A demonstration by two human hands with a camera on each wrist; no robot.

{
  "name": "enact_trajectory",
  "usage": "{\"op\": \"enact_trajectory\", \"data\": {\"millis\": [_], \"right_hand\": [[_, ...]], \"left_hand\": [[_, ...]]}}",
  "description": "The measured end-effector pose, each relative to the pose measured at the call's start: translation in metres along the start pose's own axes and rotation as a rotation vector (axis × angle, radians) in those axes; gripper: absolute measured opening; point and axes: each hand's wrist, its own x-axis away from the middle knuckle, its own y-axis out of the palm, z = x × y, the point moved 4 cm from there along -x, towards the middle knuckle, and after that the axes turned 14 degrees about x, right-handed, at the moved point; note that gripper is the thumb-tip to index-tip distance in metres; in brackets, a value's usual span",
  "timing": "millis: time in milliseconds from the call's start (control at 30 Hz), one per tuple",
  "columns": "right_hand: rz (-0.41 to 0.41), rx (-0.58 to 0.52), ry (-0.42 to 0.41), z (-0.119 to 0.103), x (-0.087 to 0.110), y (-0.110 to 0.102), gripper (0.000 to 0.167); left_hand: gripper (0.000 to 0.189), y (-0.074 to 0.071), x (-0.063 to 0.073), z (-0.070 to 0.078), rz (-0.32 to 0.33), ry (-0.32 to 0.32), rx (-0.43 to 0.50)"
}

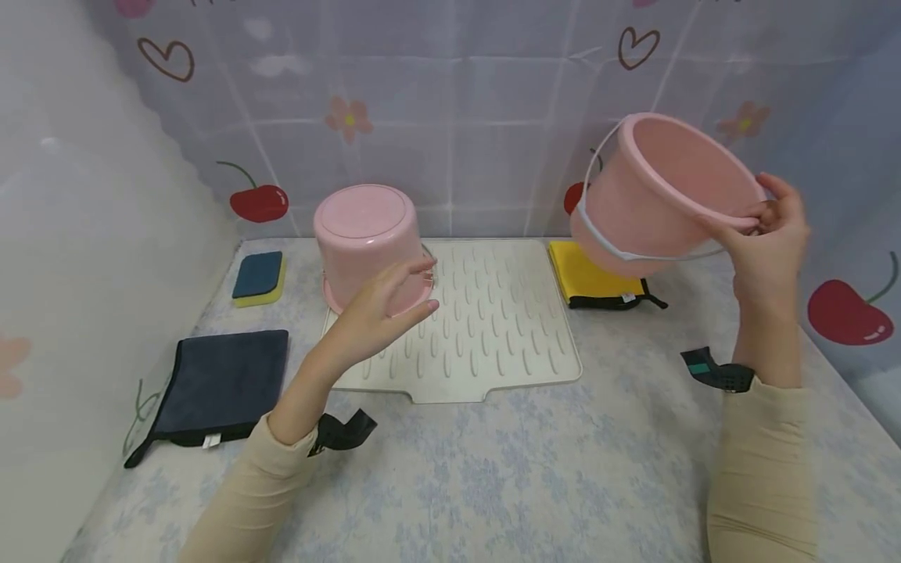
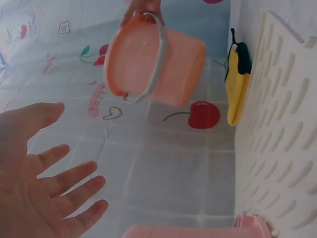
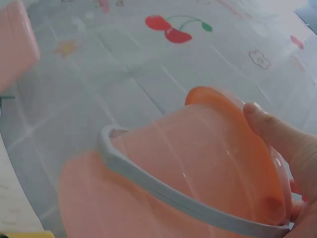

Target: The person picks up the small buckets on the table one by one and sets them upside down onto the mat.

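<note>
A pink bucket (image 1: 655,195) with a pale grey handle hangs tilted above the right side of the table. My right hand (image 1: 770,234) grips its rim, thumb on one side and fingers on the other. In the left wrist view the same bucket (image 2: 163,69) shows its mouth turned sideways. A second pink bucket (image 1: 366,234) sits upside down on the left part of a white ridged drying mat (image 1: 486,328). My left hand (image 1: 380,305) is in front of that bucket with its fingers extended and holds nothing.
A folded yellow cloth (image 1: 591,274) with black edging lies right of the mat, below the raised bucket. On the left are a blue and yellow sponge (image 1: 258,277) and a folded dark cloth (image 1: 221,383). A patterned curtain (image 1: 450,117) hangs behind the table.
</note>
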Motion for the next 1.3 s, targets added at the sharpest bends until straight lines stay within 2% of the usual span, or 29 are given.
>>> {"op": "enact_trajectory", "data": {"millis": [200,333,433,567,700,800,933,1133,1233,1300], "right_hand": [[-0.223,-0.167,0.014,-0.009,0.024,0.041,0.062],[-0.336,-0.184,0.010,-0.014,0.043,0.064,0.059],[-0.401,-0.194,0.000,-0.019,0.056,0.077,0.057],[-0.476,-0.256,0.016,-0.023,0.072,0.089,0.051],[-0.531,-0.265,0.041,-0.024,0.084,0.098,0.048],[-0.567,-0.247,0.040,-0.025,0.091,0.101,0.047],[-0.609,-0.286,0.043,-0.026,0.096,0.104,0.046],[-0.658,-0.324,0.094,-0.024,0.103,0.108,0.045],[-0.702,-0.268,0.122,-0.023,0.107,0.112,0.048],[-0.759,-0.200,0.124,-0.022,0.110,0.114,0.056]], "left_hand": [[0.059,-0.003,-0.004,-0.006,0.105,0.063,0.041],[0.066,-0.002,-0.008,-0.009,0.161,0.129,0.077],[0.077,0.000,-0.011,-0.013,0.183,0.161,0.101],[0.095,0.005,-0.013,-0.020,0.175,0.158,0.132],[0.109,0.007,-0.013,-0.024,0.164,0.173,0.164],[0.115,0.008,-0.013,-0.026,0.162,0.205,0.190],[0.119,0.007,-0.014,-0.028,0.158,0.235,0.231],[0.137,0.008,-0.015,-0.032,0.117,0.229,0.402],[0.142,0.007,-0.014,-0.031,0.135,0.240,0.500],[0.143,0.006,-0.013,-0.029,0.168,0.255,0.540]]}}
